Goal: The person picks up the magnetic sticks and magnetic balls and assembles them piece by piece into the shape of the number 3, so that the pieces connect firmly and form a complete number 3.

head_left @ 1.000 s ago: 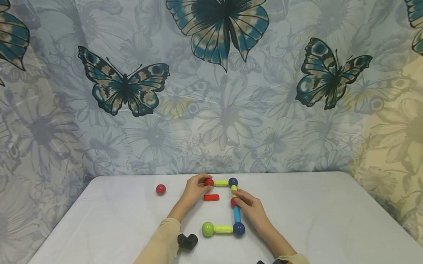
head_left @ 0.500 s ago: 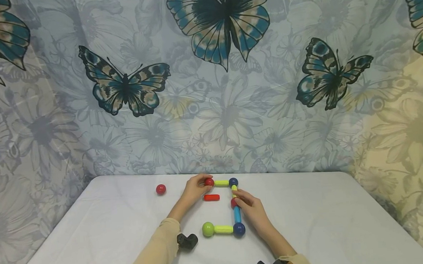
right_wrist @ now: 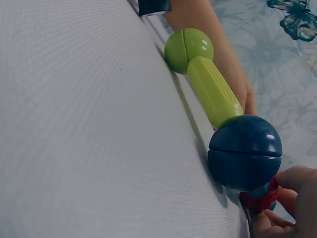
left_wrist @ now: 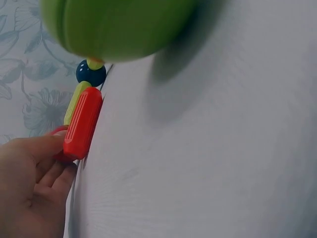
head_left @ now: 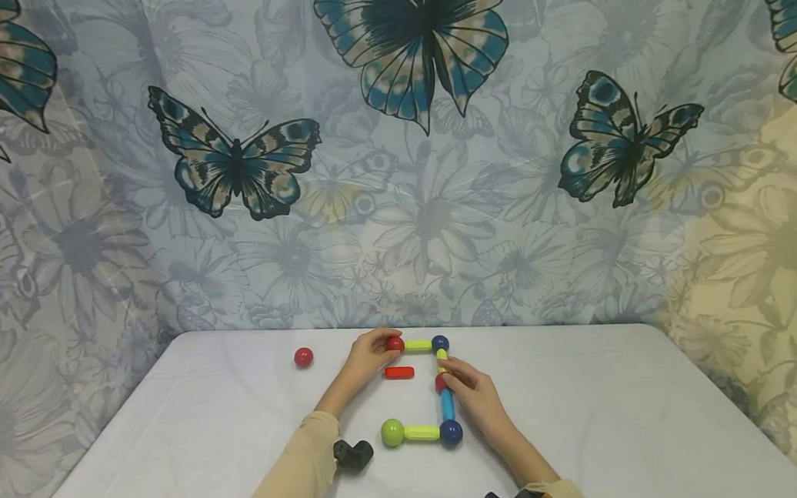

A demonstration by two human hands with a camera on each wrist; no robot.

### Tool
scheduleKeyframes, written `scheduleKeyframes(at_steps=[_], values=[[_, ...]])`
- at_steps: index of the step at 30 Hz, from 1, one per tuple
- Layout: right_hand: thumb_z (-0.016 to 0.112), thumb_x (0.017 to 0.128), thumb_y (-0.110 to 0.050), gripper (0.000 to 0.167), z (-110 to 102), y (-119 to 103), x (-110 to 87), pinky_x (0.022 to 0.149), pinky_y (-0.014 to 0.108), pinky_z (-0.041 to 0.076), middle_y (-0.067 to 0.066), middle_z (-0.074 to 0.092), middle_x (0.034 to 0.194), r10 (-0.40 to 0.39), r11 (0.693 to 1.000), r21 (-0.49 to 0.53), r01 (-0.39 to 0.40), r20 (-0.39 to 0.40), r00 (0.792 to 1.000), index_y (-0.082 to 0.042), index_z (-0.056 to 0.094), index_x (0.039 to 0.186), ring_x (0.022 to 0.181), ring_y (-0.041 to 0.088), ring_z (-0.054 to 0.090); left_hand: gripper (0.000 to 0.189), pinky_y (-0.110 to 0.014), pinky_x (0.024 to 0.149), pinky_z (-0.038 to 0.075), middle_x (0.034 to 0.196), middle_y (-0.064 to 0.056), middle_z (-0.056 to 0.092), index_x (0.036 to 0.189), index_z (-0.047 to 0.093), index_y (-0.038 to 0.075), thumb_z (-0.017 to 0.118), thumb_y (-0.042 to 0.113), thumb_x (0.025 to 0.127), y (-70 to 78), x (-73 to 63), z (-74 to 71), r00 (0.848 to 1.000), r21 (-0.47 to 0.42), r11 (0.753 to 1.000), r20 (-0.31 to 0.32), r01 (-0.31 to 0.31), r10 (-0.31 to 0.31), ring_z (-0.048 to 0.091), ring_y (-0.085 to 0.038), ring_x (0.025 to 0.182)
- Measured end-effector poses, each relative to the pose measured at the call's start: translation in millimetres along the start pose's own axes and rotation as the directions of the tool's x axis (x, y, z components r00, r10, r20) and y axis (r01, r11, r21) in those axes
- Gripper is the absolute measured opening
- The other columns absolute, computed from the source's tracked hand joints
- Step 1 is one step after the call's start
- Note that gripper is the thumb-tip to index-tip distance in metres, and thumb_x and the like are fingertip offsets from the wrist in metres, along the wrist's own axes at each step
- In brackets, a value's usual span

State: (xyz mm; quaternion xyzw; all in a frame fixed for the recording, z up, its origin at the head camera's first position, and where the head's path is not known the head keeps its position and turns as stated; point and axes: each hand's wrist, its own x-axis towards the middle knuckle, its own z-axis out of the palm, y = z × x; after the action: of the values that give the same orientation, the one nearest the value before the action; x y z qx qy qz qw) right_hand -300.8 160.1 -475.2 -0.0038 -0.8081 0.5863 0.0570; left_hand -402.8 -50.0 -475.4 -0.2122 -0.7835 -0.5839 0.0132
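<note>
On the white table, balls and rods of a building set are joined in a bracket shape. My left hand [head_left: 366, 359] pinches the red ball [head_left: 395, 344] at its far left end. From there a yellow-green rod [head_left: 418, 346] runs to a dark blue ball [head_left: 440, 344]. Lower on the right side, my right hand [head_left: 476, 394] holds another red ball [head_left: 440, 383], between a yellow-green rod, partly covered by fingers, and a blue rod [head_left: 447, 405]. The near side has a second dark blue ball [right_wrist: 245, 152], a yellow-green rod [right_wrist: 214, 91] and a green ball [right_wrist: 189, 49].
A loose red rod [head_left: 399, 373] lies inside the bracket shape, close to the left hand. Farther left, a separate red ball [head_left: 303, 357] sits on the table [head_left: 196, 433]. A patterned butterfly cloth [head_left: 431, 223] hangs behind the table's back edge.
</note>
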Motion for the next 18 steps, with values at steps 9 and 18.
scheduleKeyframes(at_steps=[9, 18], values=[[0.06, 0.096, -0.022, 0.033, 0, 0, 0.2, 0.113, 0.048, 0.038, 0.01, 0.05, 0.148, 0.003, 1.0, 0.003, -0.003, 0.0, 1.0, -0.015, 0.064, 0.128, 0.138, 0.032, 0.045, 0.041, -0.043, 0.106, 0.046, 0.128, -0.018, 0.064, 0.125, 0.063, 0.002, 0.073, 0.008, 0.086, 6.3, -5.7, -4.9, 1.0, 0.143, 0.99, -0.026, -0.012, 0.016, 0.058, -0.034, 0.124], [0.061, 0.096, -0.023, 0.034, -1, -1, -0.6, 0.113, 0.048, 0.038, 0.01, 0.05, 0.148, 0.008, 1.0, 0.006, -0.008, 0.001, 1.0, -0.015, 0.064, 0.129, 0.138, 0.032, 0.045, 0.042, -0.045, 0.106, 0.047, 0.128, -0.012, 0.065, 0.125, 0.064, 0.007, 0.075, 0.016, 0.085, 14.1, -20.7, -8.2, 0.996, 0.15, 0.988, -0.076, -0.041, 0.052, 0.058, -0.031, 0.123]])
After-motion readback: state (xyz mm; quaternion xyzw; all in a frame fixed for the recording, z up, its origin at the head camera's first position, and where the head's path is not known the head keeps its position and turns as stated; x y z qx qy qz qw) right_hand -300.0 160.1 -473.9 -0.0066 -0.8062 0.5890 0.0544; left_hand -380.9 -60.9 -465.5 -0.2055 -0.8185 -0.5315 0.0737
